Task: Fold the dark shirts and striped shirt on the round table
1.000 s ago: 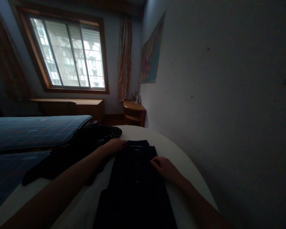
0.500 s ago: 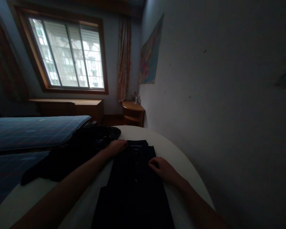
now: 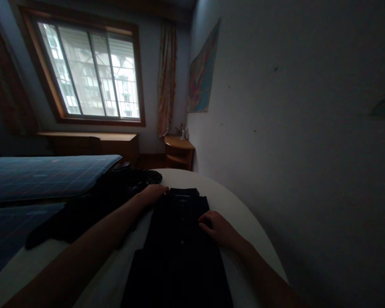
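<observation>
A dark button-front shirt [image 3: 179, 256] lies on a round white table [image 3: 256, 231], its collar [image 3: 184, 192] at the far end and a few small buttons down the middle. My left hand [image 3: 152, 194] reaches to the left of the collar, its fingers drawn together with the tips at the shirt's upper left edge. On the shirt's right side rests my right hand [image 3: 216, 226], thumb and fingertips curled together at the cloth. Dim light hides how much fabric either hand grips.
Left of the shirt, a heap of dark clothing [image 3: 83, 214] lies over the table's edge. A blue plaid mattress [image 3: 51, 175] is beyond it. A white wall [image 3: 291, 149] rises on the right. Further back stand a corner shelf [image 3: 179, 143] and a wooden desk [image 3: 115, 137].
My left hand has shifted slightly left and towards me, uncovering more of the shirt's upper left corner. The right hand has barely moved.
</observation>
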Motion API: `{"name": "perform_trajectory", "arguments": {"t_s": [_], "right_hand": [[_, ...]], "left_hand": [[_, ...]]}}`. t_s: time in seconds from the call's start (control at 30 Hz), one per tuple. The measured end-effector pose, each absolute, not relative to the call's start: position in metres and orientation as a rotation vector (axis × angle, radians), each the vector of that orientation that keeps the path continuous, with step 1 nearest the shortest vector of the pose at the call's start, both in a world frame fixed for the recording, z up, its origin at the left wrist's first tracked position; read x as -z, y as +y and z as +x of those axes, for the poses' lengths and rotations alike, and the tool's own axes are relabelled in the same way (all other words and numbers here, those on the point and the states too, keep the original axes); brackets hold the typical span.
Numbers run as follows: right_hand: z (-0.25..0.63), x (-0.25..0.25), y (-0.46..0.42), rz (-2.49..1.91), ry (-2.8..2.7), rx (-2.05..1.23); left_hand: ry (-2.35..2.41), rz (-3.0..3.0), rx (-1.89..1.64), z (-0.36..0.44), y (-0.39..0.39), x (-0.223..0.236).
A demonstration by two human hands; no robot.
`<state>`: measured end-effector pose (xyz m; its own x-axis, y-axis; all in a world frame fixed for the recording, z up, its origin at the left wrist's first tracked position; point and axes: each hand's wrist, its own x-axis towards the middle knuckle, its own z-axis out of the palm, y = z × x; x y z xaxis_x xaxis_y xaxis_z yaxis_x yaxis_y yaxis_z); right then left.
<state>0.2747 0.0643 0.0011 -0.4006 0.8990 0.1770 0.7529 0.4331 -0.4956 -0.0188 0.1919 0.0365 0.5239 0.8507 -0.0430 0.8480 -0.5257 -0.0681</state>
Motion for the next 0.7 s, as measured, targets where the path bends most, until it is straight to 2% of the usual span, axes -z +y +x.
{"name": "perform_trajectory", "arguments": {"t_s": [0.37,0.5,0.7], "right_hand": [[0.277,-0.009,0.06,-1.403,-2.315,-0.461],[0.28,-0.019,0.05,-1.355,-2.387,-0.432],[0.273,-0.031,0.032,-1.279,-2.502,-0.551]], "left_hand": [[-1.463,-2.606,0.011,-0.007,0.168,-0.033],[-1.411,-2.699,0.044,-0.007,0.134,-0.041],[-1.323,-3.07,-0.128,-0.022,0.068,-0.048]]}}
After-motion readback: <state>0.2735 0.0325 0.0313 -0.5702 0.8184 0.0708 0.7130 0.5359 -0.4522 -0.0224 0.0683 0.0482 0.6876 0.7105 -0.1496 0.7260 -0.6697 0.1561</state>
